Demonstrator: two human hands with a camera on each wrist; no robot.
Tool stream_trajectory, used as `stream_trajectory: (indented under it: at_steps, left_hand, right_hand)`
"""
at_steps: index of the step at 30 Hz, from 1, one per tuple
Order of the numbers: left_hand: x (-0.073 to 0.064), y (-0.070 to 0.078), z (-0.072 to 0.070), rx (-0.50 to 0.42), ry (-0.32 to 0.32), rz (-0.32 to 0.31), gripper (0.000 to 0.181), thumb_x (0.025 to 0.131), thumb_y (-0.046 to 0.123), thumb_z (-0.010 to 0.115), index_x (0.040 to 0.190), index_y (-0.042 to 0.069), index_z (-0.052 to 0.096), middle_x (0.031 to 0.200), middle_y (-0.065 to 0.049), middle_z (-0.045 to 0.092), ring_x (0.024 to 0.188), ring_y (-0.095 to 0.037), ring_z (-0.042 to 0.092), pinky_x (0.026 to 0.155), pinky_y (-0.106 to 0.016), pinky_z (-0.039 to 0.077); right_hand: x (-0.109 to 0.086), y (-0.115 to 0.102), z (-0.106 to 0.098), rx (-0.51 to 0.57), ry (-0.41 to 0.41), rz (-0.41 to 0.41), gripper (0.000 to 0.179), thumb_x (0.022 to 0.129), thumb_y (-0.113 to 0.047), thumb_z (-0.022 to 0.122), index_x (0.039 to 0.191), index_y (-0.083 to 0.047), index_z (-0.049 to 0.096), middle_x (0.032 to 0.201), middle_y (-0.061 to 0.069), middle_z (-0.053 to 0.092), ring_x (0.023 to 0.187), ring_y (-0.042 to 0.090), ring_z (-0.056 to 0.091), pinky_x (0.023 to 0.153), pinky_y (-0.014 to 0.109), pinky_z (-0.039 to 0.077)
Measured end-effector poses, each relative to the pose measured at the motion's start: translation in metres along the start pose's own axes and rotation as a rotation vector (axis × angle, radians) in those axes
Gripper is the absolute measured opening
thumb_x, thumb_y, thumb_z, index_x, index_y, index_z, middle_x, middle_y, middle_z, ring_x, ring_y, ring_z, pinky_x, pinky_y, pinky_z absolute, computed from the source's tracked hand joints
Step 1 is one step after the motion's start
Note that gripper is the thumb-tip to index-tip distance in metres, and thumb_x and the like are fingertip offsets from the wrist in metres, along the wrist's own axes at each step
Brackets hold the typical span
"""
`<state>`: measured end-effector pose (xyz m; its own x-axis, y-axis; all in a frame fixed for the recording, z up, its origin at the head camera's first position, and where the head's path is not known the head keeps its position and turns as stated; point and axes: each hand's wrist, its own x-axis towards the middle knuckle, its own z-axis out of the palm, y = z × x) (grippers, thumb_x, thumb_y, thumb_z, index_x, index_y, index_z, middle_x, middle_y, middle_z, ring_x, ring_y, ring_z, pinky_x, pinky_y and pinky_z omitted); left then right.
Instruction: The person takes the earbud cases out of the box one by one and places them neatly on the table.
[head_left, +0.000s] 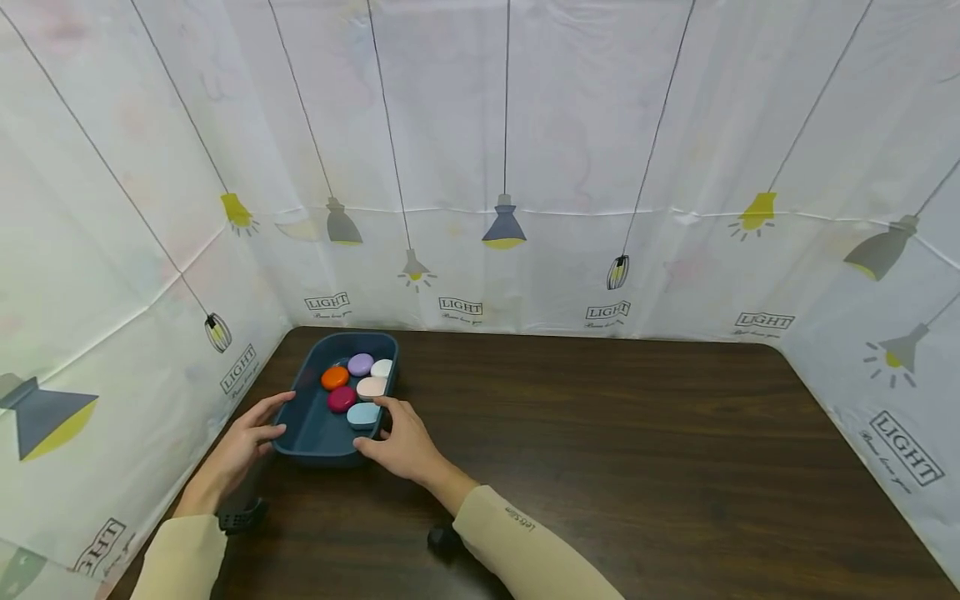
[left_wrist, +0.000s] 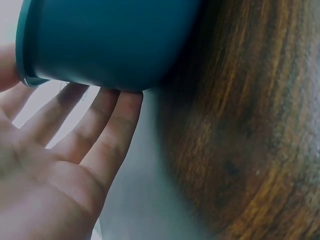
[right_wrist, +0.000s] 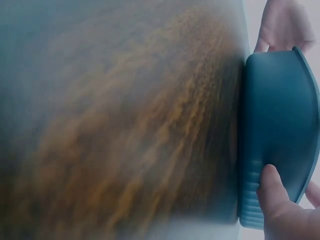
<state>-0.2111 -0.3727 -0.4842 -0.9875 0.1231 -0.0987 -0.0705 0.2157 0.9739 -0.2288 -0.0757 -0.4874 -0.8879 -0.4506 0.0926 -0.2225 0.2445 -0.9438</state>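
Note:
A dark blue tray [head_left: 315, 425] with rounded corners stands on the table at the left. Inside it, mostly along the right side, lie several smooth rounded pieces: purple [head_left: 361, 364], orange [head_left: 334, 377], crimson [head_left: 342, 399], light blue [head_left: 363, 416], one pale pink and one white. My left hand [head_left: 243, 437] holds the tray's left side, thumb at the rim and fingers against the outer wall [left_wrist: 110, 45]. At the near right corner my right hand [head_left: 405, 442] grips the tray, with its thumb on the outside [right_wrist: 275, 190] and a finger over the rim.
The dark brown wooden table [head_left: 600, 450] extends far to the right. A white curtain [head_left: 570, 125] printed with hanging lamps encloses the back and both sides, close by the tray on the left. A black strap [head_left: 242, 517] circles the left wrist.

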Motion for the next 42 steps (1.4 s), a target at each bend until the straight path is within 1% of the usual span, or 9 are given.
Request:
stream_trajectory:
  at_steps: [6,13,16,20,22,27,34,37,42]
  left_hand:
    - [0.002,0.000,0.003,0.010,-0.006,0.008,0.056,0.106,0.006,0.047,0.157,0.001,0.026,0.166,-0.025,0.007,0.140,-0.042,0.026,0.087,-0.023,0.051]
    - [0.004,0.003,0.008,0.029,-0.011,-0.020,0.054,0.106,0.007,0.047,0.157,0.002,0.027,0.166,-0.026,0.006,0.142,-0.046,0.025,0.090,-0.026,0.049]
    - [0.004,0.003,0.009,0.040,-0.011,-0.031,0.054,0.107,0.008,0.046,0.157,0.003,0.027,0.166,-0.026,0.006,0.141,-0.046,0.025,0.099,-0.038,0.047]
    - [0.004,0.003,0.013,0.057,-0.015,-0.039,0.054,0.107,0.009,0.045,0.157,0.004,0.026,0.165,-0.026,0.006,0.143,-0.047,0.023,0.108,-0.057,0.038]
    - [0.004,0.003,0.015,0.062,-0.017,-0.040,0.053,0.108,0.010,0.045,0.157,0.004,0.026,0.166,-0.025,0.005,0.143,-0.046,0.023,0.109,-0.057,0.037]
    - [0.005,0.006,0.022,0.059,-0.023,-0.032,0.055,0.108,0.012,0.046,0.158,0.005,0.025,0.165,-0.025,0.007,0.141,-0.045,0.027,0.104,-0.045,0.045]
    - [0.007,0.010,0.032,0.045,-0.025,-0.044,0.055,0.108,0.011,0.046,0.158,0.006,0.025,0.165,-0.026,0.006,0.142,-0.047,0.026,0.110,-0.059,0.036]
    - [0.009,0.010,0.036,0.046,-0.021,-0.058,0.055,0.108,0.012,0.046,0.158,0.008,0.026,0.165,-0.025,0.007,0.142,-0.046,0.027,0.112,-0.060,0.034]
    - [0.011,0.010,0.041,0.049,-0.018,-0.081,0.054,0.108,0.013,0.046,0.158,0.011,0.027,0.165,-0.023,0.008,0.142,-0.045,0.027,0.114,-0.062,0.031]
  right_hand:
    - [-0.001,0.001,-0.006,-0.012,-0.001,0.009,0.071,0.089,-0.026,0.079,0.148,-0.004,0.045,0.142,0.014,0.046,0.122,0.023,0.052,0.098,0.030,0.051]
    - [-0.003,0.002,-0.013,-0.025,-0.009,0.023,0.071,0.088,-0.029,0.080,0.146,-0.004,0.046,0.141,0.015,0.047,0.118,0.022,0.055,0.097,0.028,0.052]
    - [-0.004,0.002,-0.016,-0.036,-0.014,0.029,0.072,0.088,-0.029,0.080,0.146,-0.005,0.047,0.141,0.015,0.047,0.115,0.021,0.059,0.096,0.029,0.053]
    - [-0.005,0.002,-0.020,-0.061,-0.025,0.041,0.072,0.088,-0.032,0.080,0.146,-0.006,0.047,0.141,0.014,0.047,0.111,0.020,0.062,0.094,0.030,0.054]
    - [-0.006,0.003,-0.023,-0.089,-0.024,0.047,0.072,0.088,-0.034,0.079,0.146,-0.008,0.047,0.141,0.013,0.048,0.111,0.020,0.060,0.095,0.030,0.054]
    - [-0.007,0.004,-0.031,-0.143,-0.010,0.049,0.071,0.087,-0.036,0.079,0.145,-0.010,0.049,0.141,0.012,0.051,0.112,0.022,0.055,0.096,0.034,0.052]
    - [-0.013,0.001,-0.042,-0.153,-0.027,0.051,0.071,0.088,-0.036,0.079,0.145,-0.008,0.049,0.143,0.013,0.051,0.117,0.026,0.053,0.102,0.044,0.049]
    - [-0.015,0.002,-0.045,-0.172,-0.026,0.053,0.070,0.088,-0.036,0.078,0.145,-0.008,0.049,0.144,0.012,0.051,0.120,0.027,0.051,0.105,0.048,0.046]
    - [-0.017,0.003,-0.049,-0.175,-0.022,0.055,0.068,0.087,-0.035,0.078,0.144,-0.008,0.050,0.144,0.013,0.051,0.120,0.028,0.051,0.106,0.048,0.045]
